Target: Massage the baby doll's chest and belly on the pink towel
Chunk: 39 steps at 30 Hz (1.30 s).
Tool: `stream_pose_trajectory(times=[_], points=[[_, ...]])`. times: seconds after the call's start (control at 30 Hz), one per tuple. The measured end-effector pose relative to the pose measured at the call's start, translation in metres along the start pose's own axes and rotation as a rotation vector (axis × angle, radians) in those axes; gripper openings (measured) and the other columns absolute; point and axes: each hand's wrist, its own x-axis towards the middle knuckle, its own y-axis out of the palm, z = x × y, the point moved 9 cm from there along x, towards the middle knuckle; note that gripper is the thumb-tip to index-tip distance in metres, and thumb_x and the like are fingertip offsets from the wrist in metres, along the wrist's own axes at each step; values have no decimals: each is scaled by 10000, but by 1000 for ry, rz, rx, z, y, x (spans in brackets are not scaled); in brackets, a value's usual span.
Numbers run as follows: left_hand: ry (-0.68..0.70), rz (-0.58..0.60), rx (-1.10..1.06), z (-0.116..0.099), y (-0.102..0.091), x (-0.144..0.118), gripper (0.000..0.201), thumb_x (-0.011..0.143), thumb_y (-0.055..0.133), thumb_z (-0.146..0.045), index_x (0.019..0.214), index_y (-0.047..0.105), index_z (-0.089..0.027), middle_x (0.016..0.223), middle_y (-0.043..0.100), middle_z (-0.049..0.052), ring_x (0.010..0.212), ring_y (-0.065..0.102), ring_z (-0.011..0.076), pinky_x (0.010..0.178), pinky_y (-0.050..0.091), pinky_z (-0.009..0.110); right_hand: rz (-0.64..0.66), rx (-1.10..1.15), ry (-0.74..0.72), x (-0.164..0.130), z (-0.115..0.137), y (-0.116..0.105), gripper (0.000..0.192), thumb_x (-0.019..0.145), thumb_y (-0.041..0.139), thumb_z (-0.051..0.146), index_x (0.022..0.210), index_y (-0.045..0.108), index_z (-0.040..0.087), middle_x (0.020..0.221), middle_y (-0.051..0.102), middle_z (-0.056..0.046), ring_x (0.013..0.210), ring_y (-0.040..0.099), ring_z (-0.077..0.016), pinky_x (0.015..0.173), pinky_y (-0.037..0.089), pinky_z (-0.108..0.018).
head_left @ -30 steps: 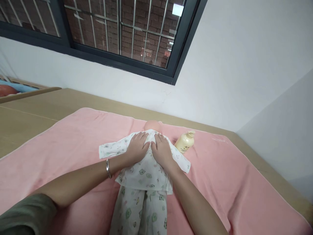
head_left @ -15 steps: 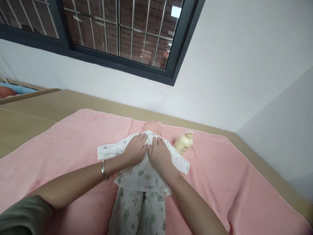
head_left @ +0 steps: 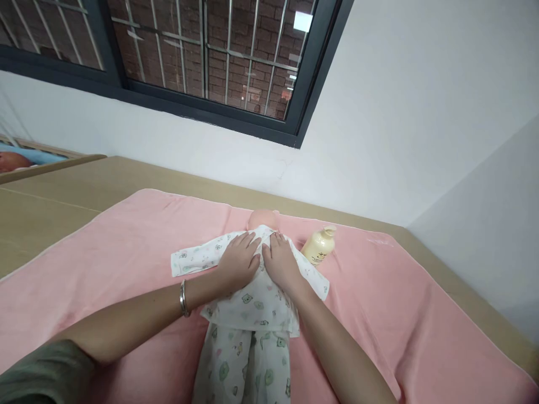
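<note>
A baby doll [head_left: 263, 217] lies on a pink towel [head_left: 126, 247], dressed in a white printed top [head_left: 252, 297] and matching trousers [head_left: 248, 370]. My left hand [head_left: 239, 261] rests flat on the doll's chest, left of the middle, fingers spread on the cloth. My right hand [head_left: 283, 262] lies flat beside it on the right half of the chest, the two hands almost touching. A silver bangle [head_left: 183, 298] circles my left wrist. Only the top of the doll's head shows beyond my fingers.
A cream pump bottle [head_left: 319, 246] lies on the towel just right of the doll's shoulder. The towel covers a tan surface [head_left: 63, 191] against a white wall under a barred window [head_left: 219, 50]. A wooden crib edge [head_left: 37, 163] sits far left.
Both hands stay flat on the doll's chest with slight shifts over the cloth; the view moved a little.
</note>
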Motion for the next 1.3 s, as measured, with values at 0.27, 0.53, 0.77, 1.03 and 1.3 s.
stream_pose_trajectory(times=[0.27, 0.53, 0.77, 1.03, 1.3], points=[[-123, 60, -44, 28, 6, 17, 472, 992, 349, -314, 1337, 593, -102, 1382, 639, 182, 1314, 567, 312, 1143, 431, 520, -1, -55, -77, -16, 20, 3, 541, 1047, 311, 273, 1492, 459, 2, 1546, 453, -241, 1490, 369, -305, 1230, 280, -449], [1, 13, 35, -7, 0, -4, 467, 970, 379, -244, 1368, 556, -77, 1445, 565, 222, 1393, 478, 349, 1147, 406, 540, 22, 76, -59, 9, -8, -4, 440, 1042, 364, 298, 1339, 600, 76, 1479, 545, -193, 1413, 464, -266, 1185, 334, -405], [-129, 138, -54, 27, 6, 20, 472, 964, 377, -274, 1343, 584, -83, 1406, 620, 185, 1331, 555, 305, 1150, 432, 482, -7, -64, -91, -22, 25, 5, 551, 1049, 274, 265, 1511, 437, 12, 1579, 414, -226, 1519, 315, -314, 1236, 264, -474], [-49, 13, 43, 2, 9, -4, 496, 993, 346, -291, 1405, 508, -70, 1469, 541, 235, 1420, 448, 365, 1154, 384, 587, -8, 107, -62, 8, -7, -3, 493, 1036, 368, 336, 1419, 531, 71, 1527, 496, -188, 1454, 413, -280, 1212, 305, -424], [-47, 53, -30, 10, 4, 8, 459, 965, 369, -251, 1341, 577, -90, 1428, 590, 201, 1360, 516, 330, 1152, 418, 528, 1, -35, 2, -11, 12, 4, 551, 1039, 301, 259, 1507, 411, -10, 1572, 408, -252, 1485, 351, -352, 1219, 269, -528]])
